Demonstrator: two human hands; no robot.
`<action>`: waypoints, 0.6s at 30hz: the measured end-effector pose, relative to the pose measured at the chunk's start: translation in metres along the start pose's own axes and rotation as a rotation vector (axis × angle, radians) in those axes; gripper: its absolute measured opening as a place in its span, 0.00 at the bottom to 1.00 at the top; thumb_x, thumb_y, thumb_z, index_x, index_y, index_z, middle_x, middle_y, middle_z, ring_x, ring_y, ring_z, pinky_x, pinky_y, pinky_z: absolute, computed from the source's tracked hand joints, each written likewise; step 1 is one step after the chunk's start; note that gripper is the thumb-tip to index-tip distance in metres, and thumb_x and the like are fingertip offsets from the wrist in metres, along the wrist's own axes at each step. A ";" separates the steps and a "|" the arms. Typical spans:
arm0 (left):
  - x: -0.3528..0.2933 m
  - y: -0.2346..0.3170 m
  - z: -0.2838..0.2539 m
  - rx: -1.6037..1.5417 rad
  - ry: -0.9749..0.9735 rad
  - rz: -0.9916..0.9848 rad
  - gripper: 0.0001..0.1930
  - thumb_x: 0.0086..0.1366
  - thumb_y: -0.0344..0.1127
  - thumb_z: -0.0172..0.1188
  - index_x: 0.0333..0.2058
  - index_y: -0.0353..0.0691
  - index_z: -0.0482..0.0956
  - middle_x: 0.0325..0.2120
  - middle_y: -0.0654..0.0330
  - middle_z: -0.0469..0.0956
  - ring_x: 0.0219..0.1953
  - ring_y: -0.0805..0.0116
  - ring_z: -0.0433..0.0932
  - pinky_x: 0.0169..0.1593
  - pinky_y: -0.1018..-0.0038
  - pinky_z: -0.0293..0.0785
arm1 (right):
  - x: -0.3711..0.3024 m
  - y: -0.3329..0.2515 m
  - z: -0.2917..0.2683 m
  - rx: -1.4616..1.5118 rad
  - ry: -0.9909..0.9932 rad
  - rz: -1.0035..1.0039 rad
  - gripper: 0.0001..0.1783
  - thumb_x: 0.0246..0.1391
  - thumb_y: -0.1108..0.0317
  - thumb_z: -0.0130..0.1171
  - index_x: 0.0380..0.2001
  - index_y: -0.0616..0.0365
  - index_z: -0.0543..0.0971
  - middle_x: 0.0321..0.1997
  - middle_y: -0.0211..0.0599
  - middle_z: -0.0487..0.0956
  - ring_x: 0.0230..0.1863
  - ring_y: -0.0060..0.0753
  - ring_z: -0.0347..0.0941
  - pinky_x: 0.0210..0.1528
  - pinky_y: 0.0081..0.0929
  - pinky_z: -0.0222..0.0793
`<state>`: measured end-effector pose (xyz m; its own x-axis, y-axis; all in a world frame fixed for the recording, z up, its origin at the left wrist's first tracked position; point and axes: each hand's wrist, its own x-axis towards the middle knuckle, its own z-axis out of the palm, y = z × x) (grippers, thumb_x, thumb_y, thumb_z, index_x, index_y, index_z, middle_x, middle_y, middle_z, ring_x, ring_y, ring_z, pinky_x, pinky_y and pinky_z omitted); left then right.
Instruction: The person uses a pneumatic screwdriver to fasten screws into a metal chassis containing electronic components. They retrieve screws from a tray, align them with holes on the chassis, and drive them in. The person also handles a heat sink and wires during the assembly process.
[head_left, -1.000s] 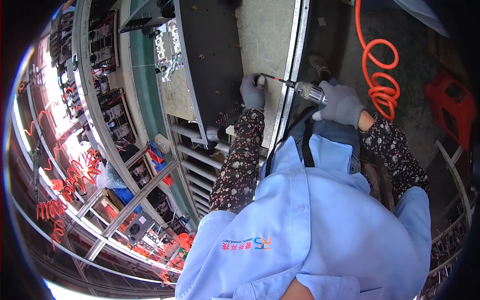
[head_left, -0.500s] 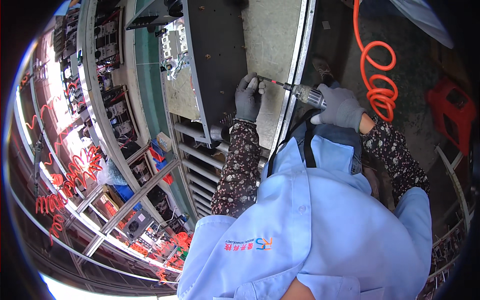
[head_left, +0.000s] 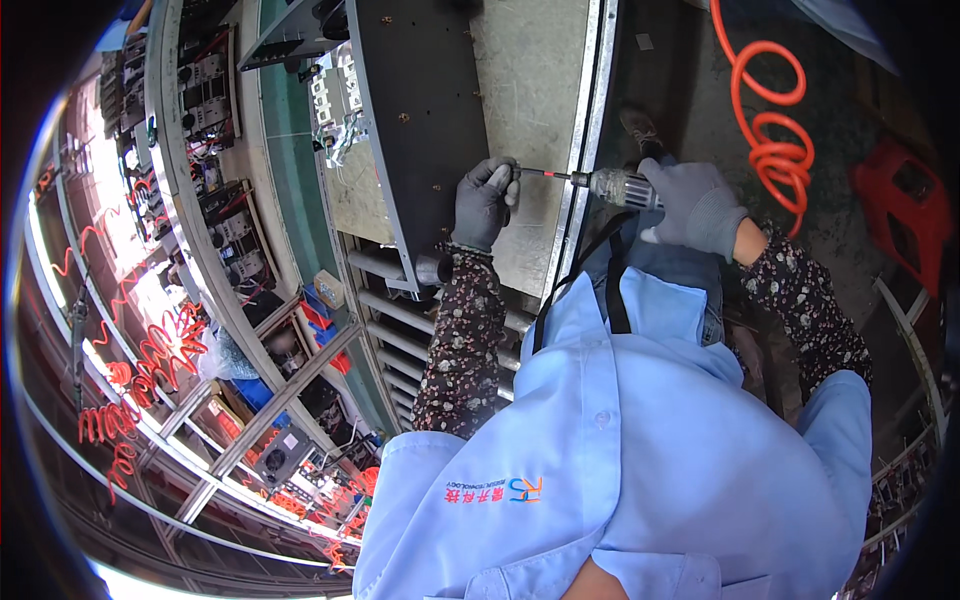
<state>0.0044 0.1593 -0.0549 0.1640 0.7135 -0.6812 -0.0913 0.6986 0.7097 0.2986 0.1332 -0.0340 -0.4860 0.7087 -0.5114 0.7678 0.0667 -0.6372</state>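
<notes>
My right hand [head_left: 695, 208], in a grey glove, is wrapped around a power screwdriver [head_left: 622, 188] with a silver, partly clear body. Its long dark bit [head_left: 548, 174], with a red band, points left over the metal bench. At the bit's tip, my gloved left hand [head_left: 484, 204] holds its fingers pinched together. Whatever sits between those fingers is too small to make out. Just left of this hand stands a large dark grey metal panel [head_left: 425, 120] with small brass-coloured fittings. It forms the side of a housing with white electrical parts [head_left: 338, 95] behind it.
Grey rollers [head_left: 400, 312] run below the housing. A metal edge rail [head_left: 582, 150] borders the bench on my side. An orange coiled hose [head_left: 780, 160] hangs at the right, near a red plastic object [head_left: 905, 215]. Racks with devices [head_left: 225, 240] line the left.
My right hand and the screwdriver have shifted slightly right. My left hand has moved a little left in the picture, as has the panel. The orange hose has swung right.
</notes>
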 end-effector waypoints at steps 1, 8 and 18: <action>-0.001 -0.002 -0.007 -0.066 -0.085 -0.018 0.10 0.60 0.32 0.51 0.37 0.32 0.72 0.22 0.61 0.71 0.20 0.78 0.67 0.23 0.84 0.62 | 0.002 0.002 -0.003 -0.008 -0.026 -0.010 0.35 0.26 0.50 0.64 0.39 0.57 0.66 0.28 0.46 0.75 0.31 0.50 0.72 0.34 0.41 0.66; 0.003 0.004 0.022 -0.300 0.216 0.095 0.16 0.60 0.40 0.52 0.39 0.32 0.70 0.22 0.60 0.72 0.19 0.76 0.68 0.20 0.82 0.59 | 0.011 0.007 0.000 0.086 0.006 0.002 0.34 0.25 0.52 0.65 0.38 0.54 0.67 0.26 0.45 0.75 0.31 0.50 0.72 0.33 0.41 0.65; 0.042 -0.067 0.010 0.912 0.645 0.199 0.09 0.49 0.31 0.59 0.28 0.33 0.74 0.21 0.50 0.75 0.25 0.56 0.75 0.30 0.67 0.70 | 0.022 -0.003 0.007 0.151 -0.026 -0.041 0.34 0.25 0.49 0.65 0.37 0.54 0.67 0.27 0.46 0.74 0.31 0.51 0.71 0.34 0.42 0.64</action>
<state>0.0275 0.1414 -0.1292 -0.3345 0.8866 -0.3196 0.7339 0.4578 0.5018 0.2826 0.1437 -0.0477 -0.5280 0.6888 -0.4967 0.6765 -0.0125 -0.7364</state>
